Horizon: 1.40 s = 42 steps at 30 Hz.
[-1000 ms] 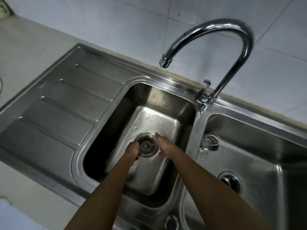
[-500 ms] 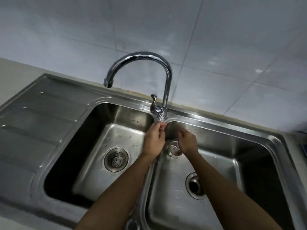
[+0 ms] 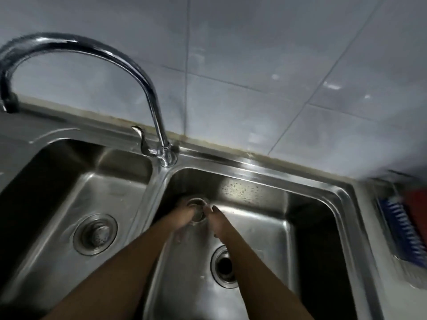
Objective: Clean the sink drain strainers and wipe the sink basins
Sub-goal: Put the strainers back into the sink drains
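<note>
Steel strainer [image 3: 196,207] sits behind the drain [image 3: 225,265], left hand [image 3: 182,218] and right hand [image 3: 216,221] at it, can't tell if fingers [image 3: 213,208] grip, rinsing's probably next.

Dim, cool light. Glare streaks the right basin [image 3: 254,188] back wall and the faucet [image 3: 97,54] arch. Motion blur smears the hands [image 3: 184,215]; wide-angle bending and softness toward the edges.

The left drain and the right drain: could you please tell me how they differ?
The left drain has a perforated strainer seated in it; the right drain is an open dark hole. The left drain shows fully; a forearm overlaps the right drain's edge. Both have round steel rims.
</note>
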Available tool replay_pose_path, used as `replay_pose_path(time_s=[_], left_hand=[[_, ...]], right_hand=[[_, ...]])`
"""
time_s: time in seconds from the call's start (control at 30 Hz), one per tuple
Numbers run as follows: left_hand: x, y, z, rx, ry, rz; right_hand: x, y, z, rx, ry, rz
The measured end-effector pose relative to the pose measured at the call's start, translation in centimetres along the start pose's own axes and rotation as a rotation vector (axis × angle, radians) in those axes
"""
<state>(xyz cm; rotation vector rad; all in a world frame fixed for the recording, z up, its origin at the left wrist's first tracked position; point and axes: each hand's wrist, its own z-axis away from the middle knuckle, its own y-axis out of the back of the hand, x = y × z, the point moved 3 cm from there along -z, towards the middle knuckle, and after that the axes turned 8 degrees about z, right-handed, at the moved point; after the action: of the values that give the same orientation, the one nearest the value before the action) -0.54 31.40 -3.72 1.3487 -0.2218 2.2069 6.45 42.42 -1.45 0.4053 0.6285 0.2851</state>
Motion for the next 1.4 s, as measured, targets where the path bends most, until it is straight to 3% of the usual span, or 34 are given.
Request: replay_pose_path(time_s=[0.13, 0.23, 0.4, 0.53, 0.9, 1.2, 1.33, 1.4], left_hand=[[-2.3, -0.8, -1.4, 0.108, 0.085, 0.031], [-3.8, -1.0, -0.7, 0.181, 0.126, 0.174], [-4.4, -1.0, 0.6, 0.162, 0.257, 0.39], [-4.4, -1.5, 1.9, 0.152, 0.292, 0.316], [-3.4, -9.1, 8.1, -0.114, 0.292, 0.067], [-10.5, -13.5, 7.4, -0.068, 0.436, 0.191], [-9.3, -13.6, 8.4, -0.03, 0.456, 0.102], [-8.2, -13.4, 8.7, -0.027, 0.378, -0.094]], right_hand=[[0.7, -0.7, -0.5, 0.054, -0.054, -0.056], [1.2, -2.3, -1.7, -0.005, -0.061, -0.302], [1.8, -4.6, -3.7, -0.019, -0.096, -0.524], [1.8, -4.0, -1.9, 0.001, -0.103, -0.612], [11.1, 1.1, 3.4, 0.303, -0.239, -0.409], [15.8, -0.2, 4.3, 0.304, -0.292, -0.266], [16.0, -1.0, 3.8, 0.373, -0.218, -0.087], [15.8, -1.2, 3.8, 0.376, -0.195, -0.011]])
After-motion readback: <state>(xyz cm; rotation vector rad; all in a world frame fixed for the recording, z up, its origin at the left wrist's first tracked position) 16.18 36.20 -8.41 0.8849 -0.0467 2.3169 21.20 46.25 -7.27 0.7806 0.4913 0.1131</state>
